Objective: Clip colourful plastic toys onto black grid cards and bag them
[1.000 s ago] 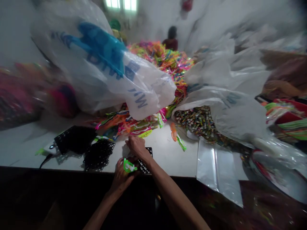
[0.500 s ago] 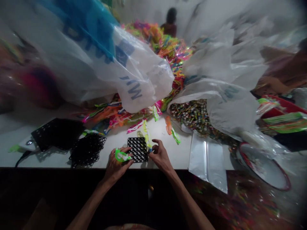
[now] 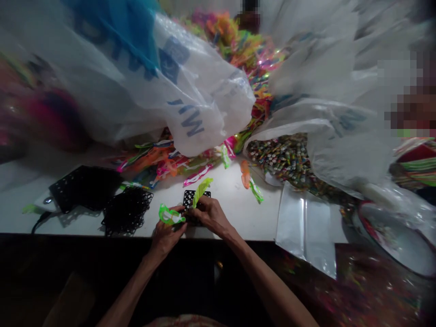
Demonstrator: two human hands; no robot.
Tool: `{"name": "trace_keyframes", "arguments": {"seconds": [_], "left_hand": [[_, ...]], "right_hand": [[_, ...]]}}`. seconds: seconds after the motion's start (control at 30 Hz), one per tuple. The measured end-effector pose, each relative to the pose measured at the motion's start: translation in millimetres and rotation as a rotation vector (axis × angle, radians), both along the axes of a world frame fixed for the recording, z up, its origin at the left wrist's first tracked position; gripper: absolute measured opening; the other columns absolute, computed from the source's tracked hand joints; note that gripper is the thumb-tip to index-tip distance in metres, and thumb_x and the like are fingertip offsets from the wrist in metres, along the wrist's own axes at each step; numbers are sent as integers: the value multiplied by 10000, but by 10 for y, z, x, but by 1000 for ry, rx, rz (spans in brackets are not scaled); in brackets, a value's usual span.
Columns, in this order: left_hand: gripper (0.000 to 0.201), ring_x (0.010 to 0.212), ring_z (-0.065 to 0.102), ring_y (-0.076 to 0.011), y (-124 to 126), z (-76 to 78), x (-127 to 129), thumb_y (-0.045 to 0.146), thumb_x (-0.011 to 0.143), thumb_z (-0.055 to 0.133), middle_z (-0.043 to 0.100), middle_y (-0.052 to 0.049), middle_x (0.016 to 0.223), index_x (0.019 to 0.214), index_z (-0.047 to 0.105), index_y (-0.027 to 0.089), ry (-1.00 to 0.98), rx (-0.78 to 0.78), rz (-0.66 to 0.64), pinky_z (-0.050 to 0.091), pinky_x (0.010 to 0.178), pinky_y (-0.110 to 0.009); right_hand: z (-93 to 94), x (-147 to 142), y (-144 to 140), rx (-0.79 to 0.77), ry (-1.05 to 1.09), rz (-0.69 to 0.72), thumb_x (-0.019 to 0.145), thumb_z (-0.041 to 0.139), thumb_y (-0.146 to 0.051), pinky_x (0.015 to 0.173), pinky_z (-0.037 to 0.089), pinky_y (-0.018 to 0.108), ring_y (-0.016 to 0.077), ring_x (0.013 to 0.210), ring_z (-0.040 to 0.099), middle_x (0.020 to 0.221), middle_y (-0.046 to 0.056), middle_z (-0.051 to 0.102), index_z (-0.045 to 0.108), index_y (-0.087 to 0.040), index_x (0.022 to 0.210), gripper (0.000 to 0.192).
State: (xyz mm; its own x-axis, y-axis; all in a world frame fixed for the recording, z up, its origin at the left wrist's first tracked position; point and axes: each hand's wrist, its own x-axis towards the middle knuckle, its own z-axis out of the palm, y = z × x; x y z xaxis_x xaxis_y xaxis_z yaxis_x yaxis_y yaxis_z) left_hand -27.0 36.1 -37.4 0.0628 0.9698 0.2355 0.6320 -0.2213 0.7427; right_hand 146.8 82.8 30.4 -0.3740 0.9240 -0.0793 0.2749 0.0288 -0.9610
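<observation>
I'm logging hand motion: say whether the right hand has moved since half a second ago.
Yes: against the flat plastic bag, the right hand has shifted left, from the right side of the black grid to over it.

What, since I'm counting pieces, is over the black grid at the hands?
The right hand covers part of the black grid, pinching a yellow-green strip over it; the left hand is at its left edge. Far holes show; anything under either hand is hidden.

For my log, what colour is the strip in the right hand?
The strip is yellow-green, clearest in the head view.
</observation>
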Motion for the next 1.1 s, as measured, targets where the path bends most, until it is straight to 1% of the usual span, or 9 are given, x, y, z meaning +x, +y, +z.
{"name": "trace_keyframes", "arguments": {"seconds": [0.17, 0.33, 0.47, 0.57, 0.7, 0.83, 1.0, 1.03, 1.1], "left_hand": [[322, 925, 637, -214, 11, 29, 31, 284, 772, 553, 663, -58, 1029, 1084, 596, 216, -64, -73, 40, 514, 865, -388], [472, 1060, 596, -236, 18, 139, 39, 315, 740, 621, 627, -72, 1129, 1194, 531, 223, -172, -121, -10, 502, 913, -400], [618, 1169, 534, -260, -25, 352, -1, 399, 735, 642, 586, -114, 1202, 1290, 454, 199, -275, -106, -79, 496, 940, -388], [617, 1224, 489, -274, -35, 552, 28, 483, 801, 551, 559, -133, 1239, 1326, 404, 195, -394, -11, -14, 450, 1006, -423], [634, 1205, 505, -277, 19, 783, 168, 457, 786, 608, 555, -120, 1250, 1327, 395, 204, -503, 82, 101, 420, 1043, -441], [430, 1079, 595, -226, 88, 880, 264, 399, 858, 533, 622, -89, 1150, 1247, 492, 219, -545, 96, 180, 495, 950, -369], [413, 952, 641, -202, 75, 864, 244, 422, 837, 564, 653, -86, 1069, 1182, 539, 197, -548, 87, 216, 538, 815, -313], [407, 924, 648, -195, 67, 860, 236, 422, 837, 565, 656, -83, 1052, 1172, 545, 192, -549, 83, 216, 540, 795, -306], [392, 871, 658, -178, 63, 859, 228, 424, 844, 554, 658, -77, 1032, 1156, 552, 185, -554, 82, 218, 542, 774, -296]], "right_hand": [[119, -16, 79, 137, -243, 146, 772, 553, -112, 566, 320, 188, 97, 619, 475, 665, -19, 548, 594, -135, 723, 68], [203, -104, 93, 360, -573, 327, 808, 513, -104, 605, 329, 223, 124, 684, 529, 821, 61, 632, 629, -130, 790, 120], [291, -198, 70, 393, -755, 460, 812, 483, -93, 613, 362, 248, 174, 728, 589, 844, 117, 668, 660, -109, 879, 191], [398, -281, 58, 432, -830, 501, 842, 487, -130, 608, 390, 272, 210, 746, 612, 845, 142, 677, 660, -95, 889, 183], [461, -460, 40, 466, -846, 550, 860, 487, -138, 603, 404, 275, 205, 747, 612, 844, 119, 687, 657, -122, 838, 171], [368, -533, 9, 488, -787, 496, 833, 479, -91, 580, 378, 255, 176, 722, 589, 856, 96, 692, 655, -119, 891, 188], [350, -136, 383, 444, -758, 537, 777, 621, -211, 563, 377, 199, 122, 651, 559, 775, 19, 677, 674, -147, 840, 104], [370, -26, 538, 428, -784, 492, 781, 616, -197, 582, 388, 190, 122, 686, 569, 823, 14, 679, 675, -164, 906, 142], [400, 157, 866, 451, -958, 207, 828, 496, -98, 658, 410, 216, 158, 832, 590, 1004, 67, 661, 644, -176, 1065, 289]]}}
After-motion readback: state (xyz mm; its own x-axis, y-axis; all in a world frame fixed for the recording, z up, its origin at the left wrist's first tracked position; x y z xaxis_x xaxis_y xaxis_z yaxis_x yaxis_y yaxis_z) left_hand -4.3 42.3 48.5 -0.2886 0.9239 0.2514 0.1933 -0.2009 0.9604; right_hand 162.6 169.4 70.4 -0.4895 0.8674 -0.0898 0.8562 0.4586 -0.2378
